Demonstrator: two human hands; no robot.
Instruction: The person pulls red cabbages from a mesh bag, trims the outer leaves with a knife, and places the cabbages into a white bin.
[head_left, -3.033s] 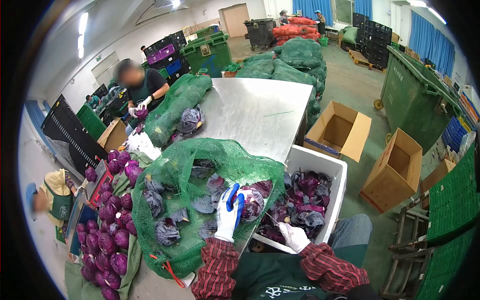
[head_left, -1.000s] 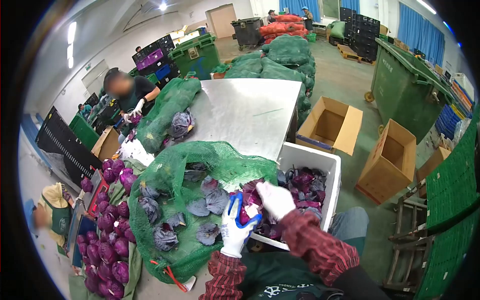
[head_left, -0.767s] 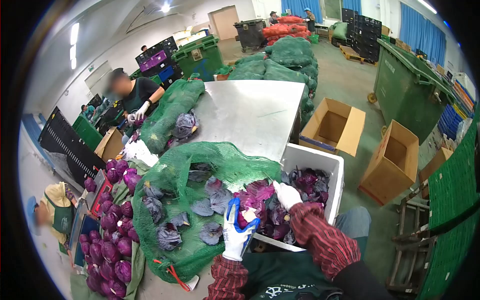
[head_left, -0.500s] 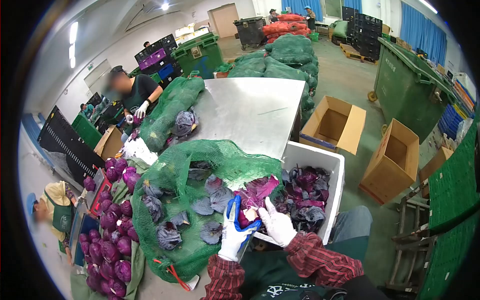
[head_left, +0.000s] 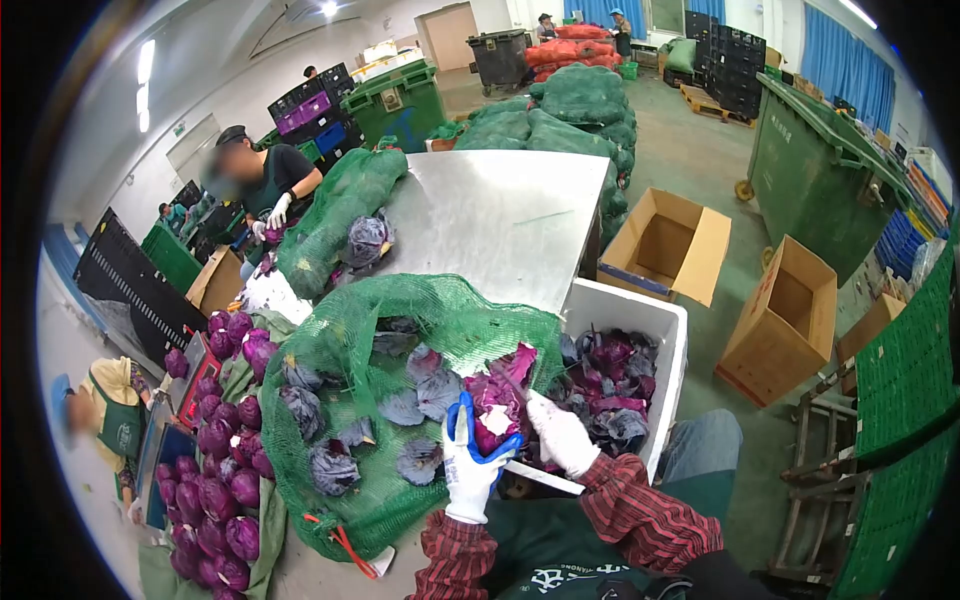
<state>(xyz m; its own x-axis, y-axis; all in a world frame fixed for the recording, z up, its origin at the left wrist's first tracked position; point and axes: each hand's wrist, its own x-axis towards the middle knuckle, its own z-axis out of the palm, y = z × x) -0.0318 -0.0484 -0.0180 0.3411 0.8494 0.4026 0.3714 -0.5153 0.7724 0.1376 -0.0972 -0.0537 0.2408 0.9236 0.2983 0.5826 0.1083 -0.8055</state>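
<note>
A red cabbage (head_left: 497,412), its pale cut stem facing me, rests in my left hand (head_left: 468,468). This hand wears a white glove with blue on the palm side and is closed round the cabbage's lower left. My right hand (head_left: 562,436), in a white glove, is at the cabbage's right side, fingers together against a loose outer leaf (head_left: 520,362). Its fingertips are partly hidden. Beneath lies a green mesh bag (head_left: 350,510) with several dark outer leaves (head_left: 334,470) on it. Close to my right hand stands a white foam box (head_left: 672,350) full of stripped leaves.
Peeled red cabbages (head_left: 215,500) are heaped at the left. A metal table (head_left: 490,220) lies ahead, with filled green mesh sacks (head_left: 580,100) behind. Cardboard boxes (head_left: 780,320) and a green wheeled bin (head_left: 815,180) stand right. A co-worker (head_left: 265,180) handles cabbage across the table.
The cabbage has turned so its cut stem shows more. My right hand has shifted slightly, its fingers now more closed against the outer leaf. The co-worker's hands have moved a little.
</note>
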